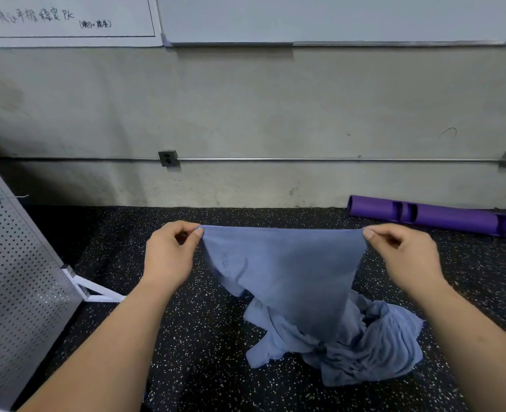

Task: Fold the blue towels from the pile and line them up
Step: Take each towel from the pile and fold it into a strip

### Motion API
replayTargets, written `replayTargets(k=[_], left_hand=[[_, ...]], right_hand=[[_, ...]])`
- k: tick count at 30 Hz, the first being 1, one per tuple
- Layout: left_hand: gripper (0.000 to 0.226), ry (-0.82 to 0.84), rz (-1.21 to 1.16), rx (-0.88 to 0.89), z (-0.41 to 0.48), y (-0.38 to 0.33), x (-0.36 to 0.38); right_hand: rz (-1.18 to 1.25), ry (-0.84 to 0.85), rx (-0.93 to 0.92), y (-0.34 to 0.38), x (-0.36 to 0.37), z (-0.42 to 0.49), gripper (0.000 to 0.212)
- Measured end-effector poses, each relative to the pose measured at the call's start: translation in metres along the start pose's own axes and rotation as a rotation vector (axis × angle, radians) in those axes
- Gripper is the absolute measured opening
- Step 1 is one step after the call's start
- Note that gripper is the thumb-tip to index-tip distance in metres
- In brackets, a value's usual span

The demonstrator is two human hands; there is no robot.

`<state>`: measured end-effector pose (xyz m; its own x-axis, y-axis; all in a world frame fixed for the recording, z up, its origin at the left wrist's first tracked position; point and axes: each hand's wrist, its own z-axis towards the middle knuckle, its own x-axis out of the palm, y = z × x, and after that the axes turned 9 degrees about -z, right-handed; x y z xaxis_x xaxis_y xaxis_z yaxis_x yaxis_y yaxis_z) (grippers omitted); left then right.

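Left grip (168, 254) pinched a top corner of the blue towel (284, 269), up-left of the pile (373, 346). Towel hung stretched above the pile, lower end seemingly touching it. Right grip (406, 254) pinched the other corner, above the pile. Risk: the hanging end snags the pile and drags a second towel along; the thin pinches could slip.

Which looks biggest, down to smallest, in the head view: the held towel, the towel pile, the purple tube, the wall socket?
1. held towel and towel pile, about alike.
2. purple tube, partly cut off.
3. wall socket.
Nearness inflates the towels.
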<state>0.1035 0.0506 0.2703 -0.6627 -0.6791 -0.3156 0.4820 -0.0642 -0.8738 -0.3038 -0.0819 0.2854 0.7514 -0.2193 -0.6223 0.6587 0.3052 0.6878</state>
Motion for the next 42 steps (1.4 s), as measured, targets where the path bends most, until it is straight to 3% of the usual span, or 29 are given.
replayTargets(k=[2, 6, 11, 16, 30, 36, 42], left_hand=[[0.004, 0.001, -0.003, 0.007, -0.001, -0.001, -0.001], [0.009, -0.014, 0.023, 0.009, 0.000, 0.000, 0.000], [0.005, -0.030, 0.009, -0.017, 0.000, -0.001, 0.001], [0.007, -0.025, -0.063, -0.051, 0.000, -0.001, 0.004], [0.003, -0.041, -0.321, -0.144, 0.000, -0.005, 0.005], [0.014, 0.075, -0.243, -0.276, -0.001, 0.006, 0.011], [0.019, 0.042, -0.312, -0.407, -0.005, -0.001, 0.027]], right_hand=[[0.017, -0.057, 0.014, 0.001, -0.001, 0.001, 0.004], [0.023, 0.086, 0.009, 0.002, 0.004, 0.000, 0.004], [0.119, 0.025, 0.054, 0.003, 0.004, 0.004, 0.006], [0.081, 0.102, 0.035, 0.001, 0.006, 0.002, 0.008], [0.221, 0.114, 0.109, -0.006, 0.002, 0.004, 0.006], [0.271, 0.227, 0.207, -0.010, 0.016, 0.004, 0.015], [0.387, 0.218, 0.346, 0.005, 0.035, -0.001, 0.017]])
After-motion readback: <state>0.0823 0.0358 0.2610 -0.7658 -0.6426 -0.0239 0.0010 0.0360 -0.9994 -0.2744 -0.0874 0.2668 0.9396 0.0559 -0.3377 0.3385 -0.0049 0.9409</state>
